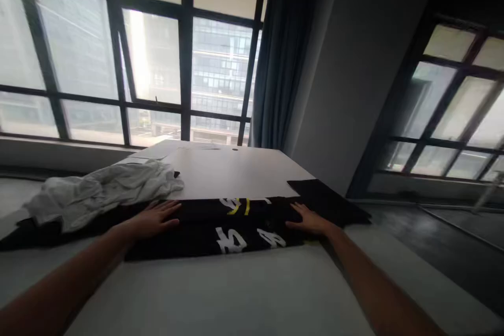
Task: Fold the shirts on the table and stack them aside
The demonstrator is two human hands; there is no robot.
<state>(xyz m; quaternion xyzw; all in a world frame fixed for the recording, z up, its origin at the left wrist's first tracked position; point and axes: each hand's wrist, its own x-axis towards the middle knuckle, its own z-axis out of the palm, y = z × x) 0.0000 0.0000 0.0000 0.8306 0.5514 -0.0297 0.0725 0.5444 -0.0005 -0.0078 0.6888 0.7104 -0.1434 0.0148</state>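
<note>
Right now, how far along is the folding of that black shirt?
The black shirt already lies flat on the table, seemingly folded into a long band. In hand: the left hand and right hand press flat on its two ends. Left, probably: folding it smaller, and the crumpled white cloth beside it is untouched.

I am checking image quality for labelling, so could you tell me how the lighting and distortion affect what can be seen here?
Head view: strong backlight from the windows, with glare washing out one pane; the black garment is dim, its folds hard to read, though its white and yellow print shows; both the left hand and right hand stay visible; wide-angle distortion bends window frames and tilts the table.
</note>
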